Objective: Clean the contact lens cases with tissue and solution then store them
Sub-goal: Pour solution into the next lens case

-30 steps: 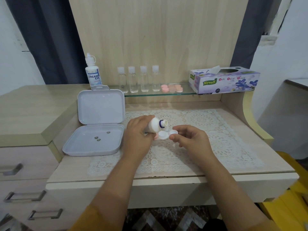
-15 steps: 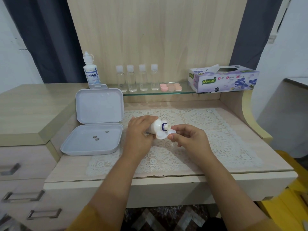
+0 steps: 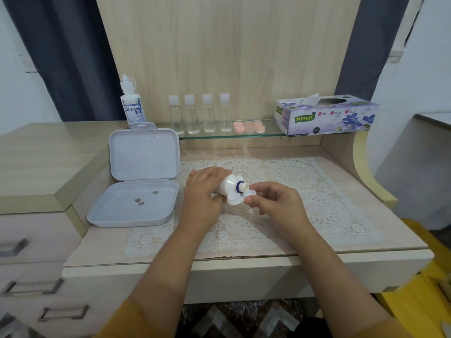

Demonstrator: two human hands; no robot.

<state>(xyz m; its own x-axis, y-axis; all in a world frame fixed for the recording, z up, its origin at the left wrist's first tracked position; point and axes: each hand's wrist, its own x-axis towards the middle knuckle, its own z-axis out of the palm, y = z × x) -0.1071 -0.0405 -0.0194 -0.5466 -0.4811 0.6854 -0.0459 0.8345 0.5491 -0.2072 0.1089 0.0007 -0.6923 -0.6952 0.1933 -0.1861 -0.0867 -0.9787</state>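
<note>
My left hand (image 3: 203,191) grips a small white solution bottle (image 3: 230,185) with a blue neck ring, tipped on its side so its open nozzle points right. Just under the nozzle lies a white contact lens case (image 3: 235,198), pinched at its right end by my right hand (image 3: 273,198). Both hands hover over the lace mat (image 3: 317,191) at the middle of the desk. A tissue box (image 3: 324,115) stands on the glass shelf at the right. An open grey storage box (image 3: 136,203) lies left of my hands with three small dark items in its tray.
On the glass shelf (image 3: 219,136) stand a Dream Eye solution bottle (image 3: 133,106), several small clear bottles (image 3: 200,113) and several pink caps (image 3: 249,128). Drawers (image 3: 36,264) sit at the lower left. A yellow object (image 3: 429,276) is at the lower right.
The bottle's nozzle has dipped lower and closer to the lens case. Both hands stay in nearly the same place over the mat.
</note>
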